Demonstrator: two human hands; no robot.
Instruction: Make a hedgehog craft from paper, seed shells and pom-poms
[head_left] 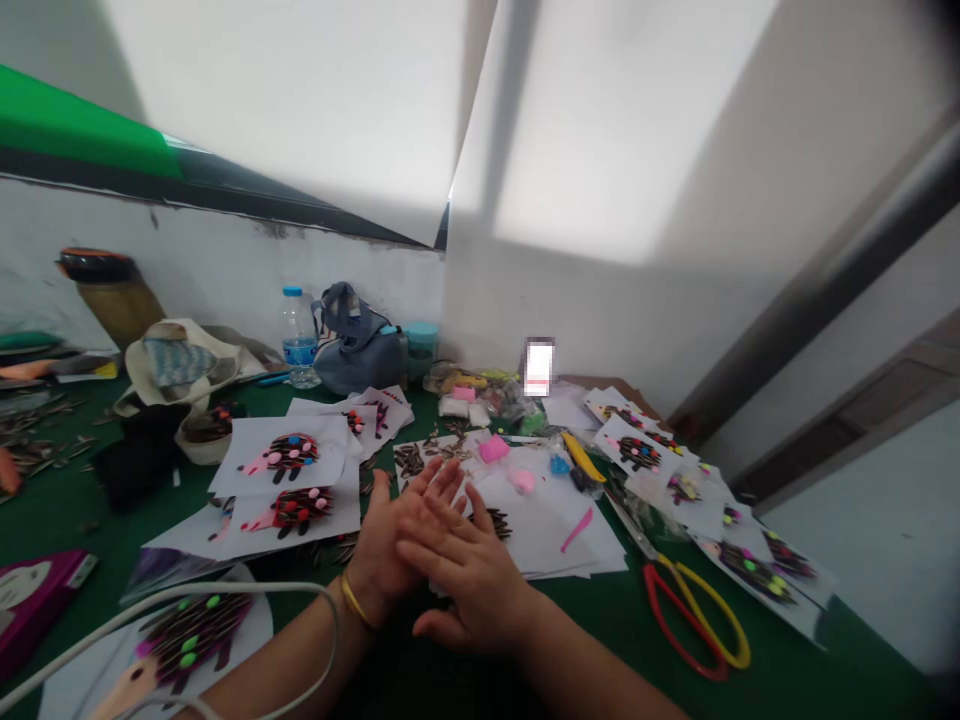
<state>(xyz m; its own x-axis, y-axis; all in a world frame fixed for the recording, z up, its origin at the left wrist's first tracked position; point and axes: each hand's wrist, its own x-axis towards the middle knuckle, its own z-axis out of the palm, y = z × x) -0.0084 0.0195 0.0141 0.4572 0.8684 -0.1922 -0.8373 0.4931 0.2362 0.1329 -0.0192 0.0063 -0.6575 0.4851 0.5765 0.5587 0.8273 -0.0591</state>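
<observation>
Left hand (386,535) and right hand (471,570) overlap open, palms together, any contents hidden; hedgehog pictures (289,457) frame-left and frame-right look finished, centre sheet (536,535) part-done.

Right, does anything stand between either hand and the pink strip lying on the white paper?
For the right hand, nothing visible: only bare white paper lies between it and the pink strip. For the left hand, the right hand is in the way, lying against it on the strip's side.
</observation>
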